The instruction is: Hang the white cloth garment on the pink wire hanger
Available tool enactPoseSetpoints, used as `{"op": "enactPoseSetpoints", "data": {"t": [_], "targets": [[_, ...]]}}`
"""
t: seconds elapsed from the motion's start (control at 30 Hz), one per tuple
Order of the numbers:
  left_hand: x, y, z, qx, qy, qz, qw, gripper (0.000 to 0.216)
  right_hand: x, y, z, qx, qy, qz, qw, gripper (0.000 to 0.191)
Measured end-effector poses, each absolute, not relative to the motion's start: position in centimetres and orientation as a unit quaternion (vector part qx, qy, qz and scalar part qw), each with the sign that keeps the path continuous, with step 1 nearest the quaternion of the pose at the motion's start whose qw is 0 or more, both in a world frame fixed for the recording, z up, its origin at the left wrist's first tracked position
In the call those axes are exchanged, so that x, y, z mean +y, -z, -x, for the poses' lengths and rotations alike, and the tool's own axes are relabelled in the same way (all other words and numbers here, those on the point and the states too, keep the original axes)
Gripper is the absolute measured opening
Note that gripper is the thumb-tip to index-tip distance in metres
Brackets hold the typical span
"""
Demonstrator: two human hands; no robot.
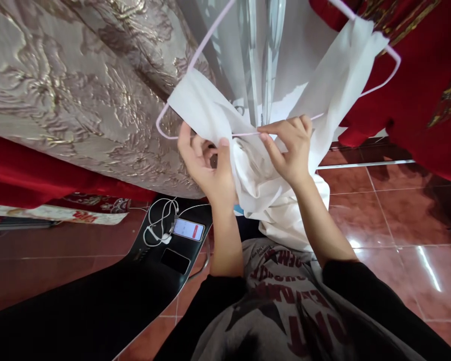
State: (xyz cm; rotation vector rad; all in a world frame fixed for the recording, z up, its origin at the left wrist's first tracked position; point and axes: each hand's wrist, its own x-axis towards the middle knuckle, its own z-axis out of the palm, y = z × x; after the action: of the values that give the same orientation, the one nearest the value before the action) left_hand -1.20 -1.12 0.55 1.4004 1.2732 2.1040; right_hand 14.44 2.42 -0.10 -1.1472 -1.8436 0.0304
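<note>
A pale pink clothes hanger [211, 36] hangs in front of me, its top cut off by the frame edge. White garment fabric [206, 103] covers both its sloping arms, and the lower folds drop toward my lap. On the left side, my left hand [209, 163] curls around the fabric by the hanger's bottom bar, thumb pressed against the cloth. My right hand [288, 148] pinches the thin bottom bar near its middle between thumb and index finger. Its other fingers are bent, and part of the bar beyond them is hidden by cloth.
Embossed beige-gold fabric [78, 95] hangs at left, red fabric [428, 90] at right. Grey-white vertical folds [261, 60] lie behind the hanger. A black chair [135, 286] holds a lit phone [189, 229], a dark phone [175, 261] and a white cable [152, 220]. Red tiles cover the floor [383, 215].
</note>
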Motion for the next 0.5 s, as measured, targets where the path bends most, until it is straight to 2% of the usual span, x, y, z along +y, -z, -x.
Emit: {"op": "enactPoseSetpoints", "data": {"t": [0.1,0.17,0.3,0.43,0.5], "targets": [[-1.5,-2.7,1.8,0.454,-0.723,-0.479,0.202,0.026,2.5,-0.1,-14.5,-0.741,-0.022,0.472,0.478,0.043],[-2.0,-4.1,2.2,0.466,-0.714,-0.475,0.219,0.015,2.5,-0.1,-14.3,-0.734,-0.033,0.474,0.486,0.045],[-2.6,-5.6,3.0,0.482,-0.682,-0.503,0.221,0.017,2.6,-0.1,-13.9,-0.728,-0.055,0.476,0.491,0.048],[-2.0,-5.6,3.2,0.484,-0.672,-0.522,0.203,0.028,2.9,0.2,-13.8,-0.726,-0.056,0.479,0.49,0.047],[-1.5,-5.4,3.0,0.48,-0.682,-0.52,0.186,0.026,3.0,0.3,-13.8,-0.726,-0.055,0.48,0.49,0.046]]}}
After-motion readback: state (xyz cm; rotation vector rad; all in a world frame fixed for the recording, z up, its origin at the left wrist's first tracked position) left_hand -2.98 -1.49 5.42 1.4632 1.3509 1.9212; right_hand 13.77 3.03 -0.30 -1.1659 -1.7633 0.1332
